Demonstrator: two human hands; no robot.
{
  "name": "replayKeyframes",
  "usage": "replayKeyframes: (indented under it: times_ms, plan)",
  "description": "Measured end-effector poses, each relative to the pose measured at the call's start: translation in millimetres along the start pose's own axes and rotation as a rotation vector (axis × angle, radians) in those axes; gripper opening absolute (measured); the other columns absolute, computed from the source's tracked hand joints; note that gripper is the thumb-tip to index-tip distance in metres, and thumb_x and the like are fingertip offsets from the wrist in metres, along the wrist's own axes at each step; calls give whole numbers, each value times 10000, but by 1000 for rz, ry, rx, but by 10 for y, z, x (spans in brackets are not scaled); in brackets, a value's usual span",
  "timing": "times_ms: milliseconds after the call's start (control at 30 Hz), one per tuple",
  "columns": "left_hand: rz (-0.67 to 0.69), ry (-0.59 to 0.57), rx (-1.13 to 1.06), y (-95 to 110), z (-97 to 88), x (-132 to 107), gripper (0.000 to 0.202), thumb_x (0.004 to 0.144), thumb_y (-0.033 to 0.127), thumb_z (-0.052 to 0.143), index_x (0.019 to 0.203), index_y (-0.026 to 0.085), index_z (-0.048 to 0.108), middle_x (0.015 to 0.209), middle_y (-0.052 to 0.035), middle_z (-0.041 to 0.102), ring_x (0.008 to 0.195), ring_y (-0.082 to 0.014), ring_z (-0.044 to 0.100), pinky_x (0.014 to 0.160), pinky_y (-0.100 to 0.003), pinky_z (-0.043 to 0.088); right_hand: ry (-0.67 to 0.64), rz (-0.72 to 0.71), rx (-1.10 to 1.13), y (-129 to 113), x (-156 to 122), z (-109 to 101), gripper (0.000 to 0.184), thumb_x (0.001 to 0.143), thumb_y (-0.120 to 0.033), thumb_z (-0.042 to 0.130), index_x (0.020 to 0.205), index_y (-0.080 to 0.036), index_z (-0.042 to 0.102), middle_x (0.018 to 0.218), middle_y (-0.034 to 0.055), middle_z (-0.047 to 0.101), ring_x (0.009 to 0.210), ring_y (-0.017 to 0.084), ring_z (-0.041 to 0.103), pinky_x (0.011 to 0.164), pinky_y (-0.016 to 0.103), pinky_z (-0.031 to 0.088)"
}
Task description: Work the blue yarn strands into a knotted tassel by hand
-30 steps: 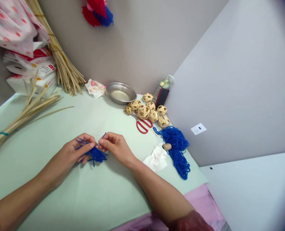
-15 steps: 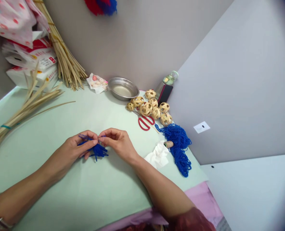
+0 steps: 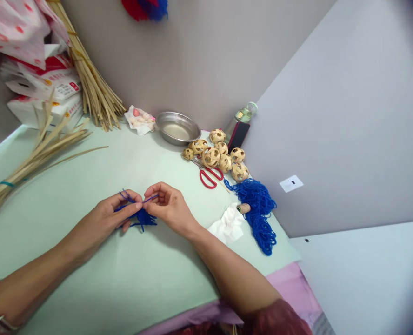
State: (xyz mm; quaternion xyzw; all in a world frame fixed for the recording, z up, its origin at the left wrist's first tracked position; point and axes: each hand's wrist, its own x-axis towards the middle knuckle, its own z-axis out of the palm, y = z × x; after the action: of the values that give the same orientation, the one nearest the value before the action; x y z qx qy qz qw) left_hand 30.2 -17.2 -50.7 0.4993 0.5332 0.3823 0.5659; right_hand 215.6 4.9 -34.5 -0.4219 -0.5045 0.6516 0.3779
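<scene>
Tassel (image 3: 144, 217) lies roughly left to right over the desk (image 3: 123, 288), loose ends rightward; left hand (image 3: 111, 215), nearer, grips it closed; right hand (image 3: 169, 207) pinches a strand (image 3: 152, 198) just right.

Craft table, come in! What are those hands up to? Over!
Left hand pinching blue yarn bunch. Right hand pinching thin strand beside it. Red-handled scissors lying apart, not in the way.
</scene>
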Motion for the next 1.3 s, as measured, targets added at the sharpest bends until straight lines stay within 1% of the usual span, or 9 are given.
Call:
replayKeyframes:
  times_ms: [133,400,567,633,767,867,967,1100,1300]
  plan:
    - [16,8,-41,-39,-18,0,310,849,573,803,841,266,754,527,73,524,504,-145,442,538,-298,349,20,-20,-3,19,7,-11,308,654,-249,806,914,-227,642,765,-58,630,681,109,557,682,255,480]
    - [54,-79,-156,-64,-23,-31,338,891,603,817,890,277,730,525,75,507,498,-147,458,513,-285,372,-31,-1,-6,96,1,10,369,678,-228,745,1003,-233,571,766,-81,631,645,105,545,644,251,455]
    - [118,-13,-104,-69,-22,-14,352,912,633,788,909,290,710,772,33,690,558,-142,526,575,-297,443,60,10,8,73,13,0,348,663,-243,734,993,-221,627,762,-66,638,665,113,555,671,266,463]
    - [144,30,-42,-80,-25,3,347,915,633,777,913,294,704,818,32,709,567,-143,537,613,-309,459,102,-10,21,60,22,-5,326,664,-243,747,971,-226,640,764,-57,638,686,122,563,696,274,474]
    - [100,2,65,-116,-37,27,351,871,622,796,1007,304,734,628,61,626,558,-182,543,620,-324,439,78,-35,57,19,7,13,400,657,-315,886,978,-237,662,788,-40,662,723,144,585,731,291,500]
    - [62,-18,88,-131,-38,29,356,855,629,789,976,297,755,530,66,577,554,-197,518,601,-322,402,48,-48,77,-11,-18,23,488,652,-443,964,993,-245,677,833,-20,698,773,164,624,774,308,522]
    - [58,-9,54,-117,-29,29,328,888,613,764,879,285,759,516,65,551,547,-175,474,597,-312,380,69,-85,42,-14,-22,0,427,768,-528,892,1002,-234,689,871,5,727,779,162,628,786,313,527]
    - [38,45,-95,-104,-20,35,316,884,583,799,859,269,771,600,62,565,559,-145,465,576,-295,373,89,-125,-74,16,-8,-35,354,865,-544,807,935,-217,691,842,-3,692,751,146,576,754,298,489]
    - [56,105,-153,-128,-35,37,313,879,565,836,871,259,770,672,55,580,589,-137,475,568,-289,386,-38,-114,-237,84,-14,-19,198,859,-390,777,856,-214,685,864,-10,659,762,149,578,752,298,476]
